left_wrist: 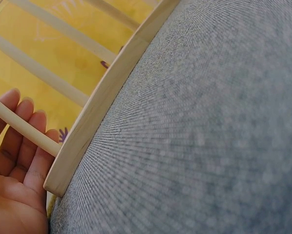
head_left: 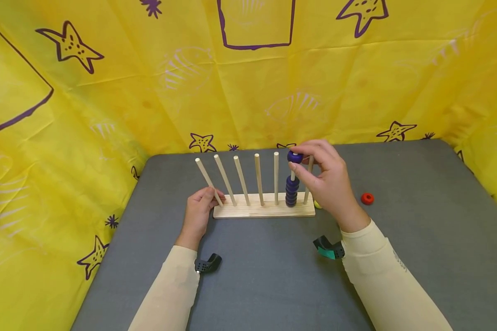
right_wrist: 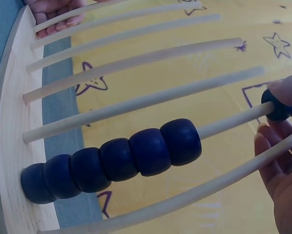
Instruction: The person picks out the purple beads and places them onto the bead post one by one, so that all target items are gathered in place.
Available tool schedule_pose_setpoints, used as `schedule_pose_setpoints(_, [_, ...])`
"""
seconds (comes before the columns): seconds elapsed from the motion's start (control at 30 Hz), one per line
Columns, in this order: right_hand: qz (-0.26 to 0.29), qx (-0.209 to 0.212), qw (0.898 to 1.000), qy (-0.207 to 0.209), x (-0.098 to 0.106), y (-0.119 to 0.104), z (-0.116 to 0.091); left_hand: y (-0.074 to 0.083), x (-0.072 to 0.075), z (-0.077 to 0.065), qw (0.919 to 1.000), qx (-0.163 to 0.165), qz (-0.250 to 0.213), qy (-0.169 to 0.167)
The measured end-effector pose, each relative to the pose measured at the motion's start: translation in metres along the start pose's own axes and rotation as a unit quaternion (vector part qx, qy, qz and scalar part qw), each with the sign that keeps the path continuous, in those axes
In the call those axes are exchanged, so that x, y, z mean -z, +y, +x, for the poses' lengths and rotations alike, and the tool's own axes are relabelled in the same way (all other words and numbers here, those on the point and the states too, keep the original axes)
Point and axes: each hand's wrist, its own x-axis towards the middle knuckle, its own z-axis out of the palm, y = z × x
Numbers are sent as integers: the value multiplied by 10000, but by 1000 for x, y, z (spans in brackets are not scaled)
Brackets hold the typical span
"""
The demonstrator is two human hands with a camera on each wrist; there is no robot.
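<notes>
A wooden stand (head_left: 265, 210) with a row of upright pegs rests on the grey table. My right hand (head_left: 329, 179) pinches a dark blue bead (head_left: 295, 157) between thumb and fingers at the top of the second peg from the right. Several blue beads (right_wrist: 112, 161) are stacked below it on that peg, from the base up, with a bare stretch of peg between. At the stand's left end, my left hand (head_left: 200, 207) holds the leftmost peg (left_wrist: 26, 127) near its foot. Its fingers (left_wrist: 26, 146) lie behind that peg; the thumb is hidden in the left wrist view.
A red bead (head_left: 367, 198) lies on the table (head_left: 248, 276) right of the stand. Something yellow (head_left: 317, 205), partly hidden by the right hand, sits by the stand's right end. Yellow patterned cloth (head_left: 248, 92) hangs behind and beside the table.
</notes>
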Motion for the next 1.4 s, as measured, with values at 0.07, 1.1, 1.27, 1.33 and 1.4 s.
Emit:
schedule_pose_setpoints(0.07, [-3, -7, 10000, -9, 0, 0, 0, 0, 0, 0, 10000, 3, 2, -6])
schedule_pose_setpoints(1.1, [722, -366, 9965, -214, 8, -3, -1, 1, 0, 1, 9998, -89, -157, -33])
schedule_pose_setpoints(1.27, [1348, -635, 9886, -233, 17, -1, -2, 0, 0, 1, 9995, -126, -279, -35])
schedule_pose_setpoints(1.33, [1730, -667, 9824, -237, 19, 0, -2, 0, 0, 0, 9995, -118, -277, -28])
schedule_pose_setpoints(1.4, [2057, -651, 9761, -261, 20, 2, -1, 0, 0, 0, 9996, -107, -257, -16])
